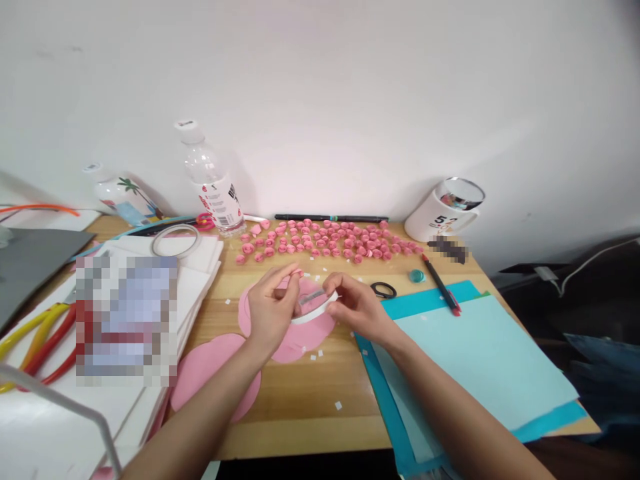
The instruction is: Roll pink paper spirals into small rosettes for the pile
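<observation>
Left hand [273, 303], fingertips pinched on a small pink piece [300, 273]; right hand [356, 303], thumb and fingers gripping a curved white strip [315, 313] between the two hands. Below, pink paper [293, 347] on a wooden table [300, 417]; far side, massed pink curls [348, 253]; right, pale blue sheets [475, 367]; left, white stack [200, 267]

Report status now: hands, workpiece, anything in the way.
Right hand pinching curved white band. Left hand at band's other end, grip unclear. Band over pink paper shape. Loose white scraps nearby, black loop beside right hand.
</observation>
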`<state>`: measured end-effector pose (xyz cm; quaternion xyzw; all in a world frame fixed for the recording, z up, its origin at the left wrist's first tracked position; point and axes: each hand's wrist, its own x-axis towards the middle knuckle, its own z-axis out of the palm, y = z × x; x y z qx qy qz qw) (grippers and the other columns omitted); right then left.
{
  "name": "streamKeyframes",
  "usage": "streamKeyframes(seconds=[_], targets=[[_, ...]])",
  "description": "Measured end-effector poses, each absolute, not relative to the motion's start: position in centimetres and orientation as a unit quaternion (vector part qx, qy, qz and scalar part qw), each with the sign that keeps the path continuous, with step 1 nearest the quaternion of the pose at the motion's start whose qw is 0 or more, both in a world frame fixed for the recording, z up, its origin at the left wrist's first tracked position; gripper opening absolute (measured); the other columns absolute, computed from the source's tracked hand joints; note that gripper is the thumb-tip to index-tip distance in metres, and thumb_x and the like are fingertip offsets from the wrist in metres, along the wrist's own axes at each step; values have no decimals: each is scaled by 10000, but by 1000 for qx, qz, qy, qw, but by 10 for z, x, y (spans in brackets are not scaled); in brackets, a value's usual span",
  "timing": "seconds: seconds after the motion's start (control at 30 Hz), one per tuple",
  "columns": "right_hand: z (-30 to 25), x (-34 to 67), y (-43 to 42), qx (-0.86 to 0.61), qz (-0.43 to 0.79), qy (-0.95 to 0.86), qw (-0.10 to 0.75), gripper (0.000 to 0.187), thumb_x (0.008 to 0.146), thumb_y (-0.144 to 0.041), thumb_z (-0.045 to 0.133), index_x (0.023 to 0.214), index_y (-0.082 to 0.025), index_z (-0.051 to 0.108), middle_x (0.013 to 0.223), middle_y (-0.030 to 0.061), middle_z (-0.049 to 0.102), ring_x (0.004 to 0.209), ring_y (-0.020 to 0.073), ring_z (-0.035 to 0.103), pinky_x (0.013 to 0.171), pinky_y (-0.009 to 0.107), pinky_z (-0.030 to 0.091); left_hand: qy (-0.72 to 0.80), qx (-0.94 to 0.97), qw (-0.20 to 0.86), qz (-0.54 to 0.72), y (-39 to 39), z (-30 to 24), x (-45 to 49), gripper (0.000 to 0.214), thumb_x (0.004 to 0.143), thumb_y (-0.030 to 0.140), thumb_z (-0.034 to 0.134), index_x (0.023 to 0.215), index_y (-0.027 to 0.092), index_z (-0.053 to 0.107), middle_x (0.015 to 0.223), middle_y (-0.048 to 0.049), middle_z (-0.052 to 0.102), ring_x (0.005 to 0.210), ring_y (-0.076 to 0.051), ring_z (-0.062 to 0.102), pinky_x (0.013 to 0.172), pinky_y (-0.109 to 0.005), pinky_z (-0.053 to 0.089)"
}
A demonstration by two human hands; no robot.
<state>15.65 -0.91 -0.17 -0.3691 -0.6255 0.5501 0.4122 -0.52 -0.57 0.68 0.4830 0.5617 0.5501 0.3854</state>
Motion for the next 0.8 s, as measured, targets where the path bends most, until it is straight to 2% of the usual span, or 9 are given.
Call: streamKeyframes(seconds=[0.07,0.17,0.27,0.33,0.4,0.47,0.6,0.7,0.8], targets=[[-6,159,-7,-343,604,-578,430,322,753,-485,607,832,-204,472,745,-19,459,500,69,426,443,206,376,561,467,410,547,-6,10,-4,205,725,271,642,901,183,700,772,-31,703,284,-37,459,280,-170,364],[-6,157,-7,-332,611,-578,427,298,770,-468,595,867,-201,506,805,3,498,567,93,516,508,233,438,572,465,395,548,-8,10,-3,205,724,283,641,895,188,701,784,-27,701,282,-30,439,266,-169,336],[1,150,-13,-363,537,-637,417,206,830,-377,547,945,-206,555,908,41,540,695,123,562,625,270,475,583,476,337,566,-9,8,-3,209,745,297,618,913,202,697,833,-29,697,304,-18,430,266,-156,316],[4,147,-17,-375,476,-675,420,163,823,-344,563,912,-208,576,904,46,540,753,135,545,651,267,470,584,479,305,580,-10,8,-3,204,751,293,611,912,202,696,843,-30,692,310,-10,424,273,-148,320],[2,147,-18,-377,472,-673,427,170,775,-353,624,822,-203,559,840,28,515,732,132,517,615,246,458,579,480,303,585,-11,10,-2,201,747,290,613,905,198,697,845,-30,693,299,-5,421,272,-145,332],[-4,149,-16,-367,536,-622,436,254,737,-406,653,771,-201,506,775,2,477,625,107,483,532,225,434,571,479,334,578,-13,14,-2,210,744,294,617,915,200,696,860,-31,700,285,-9,435,262,-146,346],[-16,154,-10,-322,653,-523,442,343,764,-527,571,824,-199,489,701,-15,484,501,89,477,469,233,421,560,467,393,560,-15,20,-1,214,731,288,636,911,191,699,814,-27,713,274,-33,475,249,-154,376],[-14,153,-10,-342,634,-542,433,316,793,-496,552,876,-194,512,703,1,530,573,122,541,524,258,456,558,465,403,556,-15,22,-1,196,730,276,636,893,188,699,720,-10,710,270,-47,486,257,-159,394],[-8,151,-12,-391,561,-592,426,239,823,-432,539,849,-196,512,665,-9,515,565,114,506,509,237,409,556,452,400,571,-12,21,-1,202,733,268,633,905,179,691,644,-1,696,351,-89,572,347,-174,472]])
